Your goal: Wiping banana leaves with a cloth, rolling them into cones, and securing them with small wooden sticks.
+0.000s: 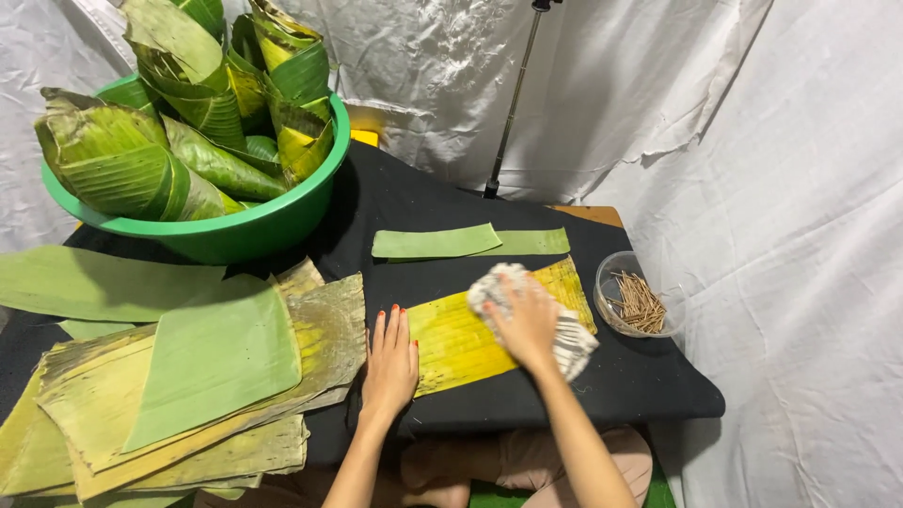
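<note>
While my right hand [529, 323] presses a crumpled white patterned cloth [564, 331] onto a long yellowing banana-leaf strip [461, 343], fingers curled over the fabric and gripping it, my left hand [389, 365] lies flat and open just beside it, fingers straight and together, palm down on the strip's near-left end and holding nothing. That strip stretches across the black cloth-covered table [583, 400] directly beneath both hands, running from under my left palm out past my right knuckles, its far end more yellow than the rest.

Just left of my left hand sits a thick stack of cut banana leaves [216, 376], browned and yellow sheets underneath with a fresh pale green sheet on top; the stack's edge nearly touches my left thumb side. Right of my right hand, near the table's edge, stands a small clear plastic bowl [611, 273] holding a heap of thin wooden picks [640, 303].

Beyond my hands, two narrow green leaf strips [435, 242] lie overlapping end to end on the black surface. Further off, up and to the left of my left hand, a round green plastic basin [254, 230] is packed with leaf-wrapped cone parcels [122, 165] standing on end. Past the strips, a dark thin stand pole [513, 103] rises against a wrinkled white sheet backdrop [752, 141] that closes off the scene behind and to the right of my right hand.
</note>
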